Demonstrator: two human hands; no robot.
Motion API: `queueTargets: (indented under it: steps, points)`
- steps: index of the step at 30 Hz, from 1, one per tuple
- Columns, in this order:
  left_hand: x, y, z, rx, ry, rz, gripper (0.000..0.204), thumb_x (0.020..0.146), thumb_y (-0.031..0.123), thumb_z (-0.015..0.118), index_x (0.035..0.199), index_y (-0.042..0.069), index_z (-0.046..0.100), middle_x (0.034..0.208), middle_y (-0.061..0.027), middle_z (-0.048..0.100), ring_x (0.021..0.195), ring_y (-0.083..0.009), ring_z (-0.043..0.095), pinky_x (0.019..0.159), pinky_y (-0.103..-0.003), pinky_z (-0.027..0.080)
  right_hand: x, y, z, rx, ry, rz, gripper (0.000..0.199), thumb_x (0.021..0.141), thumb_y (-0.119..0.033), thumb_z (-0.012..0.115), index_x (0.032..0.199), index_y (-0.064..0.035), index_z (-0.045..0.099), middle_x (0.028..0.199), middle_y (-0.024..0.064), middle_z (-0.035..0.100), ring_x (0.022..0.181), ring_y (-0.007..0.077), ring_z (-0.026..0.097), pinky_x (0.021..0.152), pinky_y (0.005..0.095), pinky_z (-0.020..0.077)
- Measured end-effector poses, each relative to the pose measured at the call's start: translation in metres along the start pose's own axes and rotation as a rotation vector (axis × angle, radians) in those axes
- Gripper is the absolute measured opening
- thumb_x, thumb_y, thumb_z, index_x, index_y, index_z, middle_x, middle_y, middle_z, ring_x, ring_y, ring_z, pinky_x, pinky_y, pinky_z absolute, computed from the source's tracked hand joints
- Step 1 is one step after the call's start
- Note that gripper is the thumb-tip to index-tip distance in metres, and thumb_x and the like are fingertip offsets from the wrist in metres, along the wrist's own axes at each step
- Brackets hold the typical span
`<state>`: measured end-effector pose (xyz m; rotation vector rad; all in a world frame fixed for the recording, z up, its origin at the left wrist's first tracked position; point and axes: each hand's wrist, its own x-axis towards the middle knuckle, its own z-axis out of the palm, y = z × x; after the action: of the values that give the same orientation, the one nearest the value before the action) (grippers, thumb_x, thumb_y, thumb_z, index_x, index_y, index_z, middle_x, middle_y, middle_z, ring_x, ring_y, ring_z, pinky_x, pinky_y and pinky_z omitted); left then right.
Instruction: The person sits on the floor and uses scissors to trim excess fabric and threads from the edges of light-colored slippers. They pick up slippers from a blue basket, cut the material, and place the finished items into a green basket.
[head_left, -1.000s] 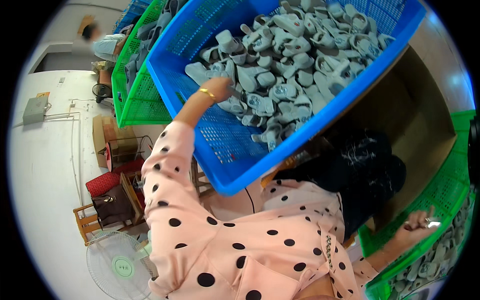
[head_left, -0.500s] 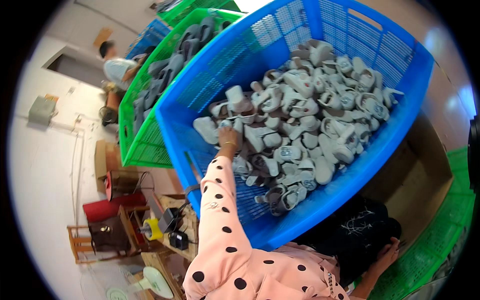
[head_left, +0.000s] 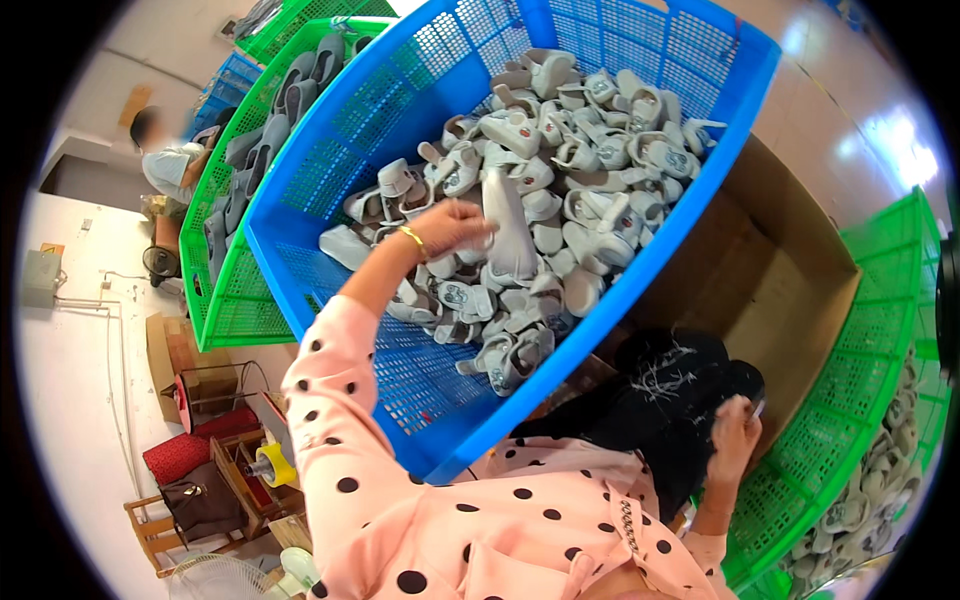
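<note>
My left hand (head_left: 458,229) is over the heap in a large blue plastic crate (head_left: 600,335). Its fingers are closed on the edge of a light grey shoe (head_left: 510,235), which is raised sole-out and smeared by motion. Around it lie many small pale grey strap shoes (head_left: 610,130), piled loosely at all angles. My right hand (head_left: 733,440) is low on the right, beside my dark trousers (head_left: 660,385), which have loose white threads on them. Its fingers are curled in, and what they hold, if anything, cannot be made out.
A green crate (head_left: 265,290) of dark grey shoes stands left of the blue one. Right are an open cardboard box (head_left: 775,260) and another green crate (head_left: 870,370) with pale shoes. A person (head_left: 175,155) is at far left. A fan (head_left: 215,578) and wooden chair (head_left: 150,530) stand lower left.
My left hand has lifted a shoe from the heap and moved right. My right hand has come up with its fingers curling in. The view has shifted, so the crates appear further left.
</note>
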<state>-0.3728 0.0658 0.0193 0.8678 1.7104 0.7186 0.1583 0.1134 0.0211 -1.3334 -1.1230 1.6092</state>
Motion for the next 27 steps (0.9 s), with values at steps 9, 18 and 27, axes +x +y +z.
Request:
queueTargets:
  steps: [9,18,27]
  points:
    - [-0.189,0.129,0.185,-0.709,0.163,0.324,0.011,0.095,0.014,0.061,0.095,0.003,0.064,0.077,-0.0004,0.065,0.066,-0.0084,0.061,0.058,-0.024,0.048,-0.048,-0.075,0.086,0.288,-0.575,0.049,0.062,0.103,-0.052,0.028,0.108,-0.0004,0.062,0.052,-0.0001,0.045,0.042,0.0062,0.031,0.041,0.0215,0.0255]
    - [-0.184,0.082,0.312,-0.109,-0.308,0.21,0.025,0.096,0.018,0.059,0.092,-0.004,0.07,0.077,-0.0061,0.069,0.07,-0.0073,0.06,0.064,-0.026,0.05,-0.089,-0.053,0.002,0.615,-0.309,0.259,0.034,0.102,-0.03,0.043,0.125,-0.006,0.049,0.098,0.0014,0.055,0.069,0.0061,0.046,0.055,0.0197,0.0357]
    - [-0.206,0.137,0.327,-0.611,-0.949,1.012,0.011,0.089,0.009,0.065,0.096,0.003,0.071,0.095,-0.0064,0.066,0.079,-0.0207,0.056,0.07,-0.03,0.044,-0.1,0.001,-0.034,0.665,-0.155,0.675,0.016,0.099,-0.022,0.053,0.093,-0.0076,0.057,0.056,-0.0055,0.037,0.045,0.0019,0.027,0.04,0.0172,0.0182]
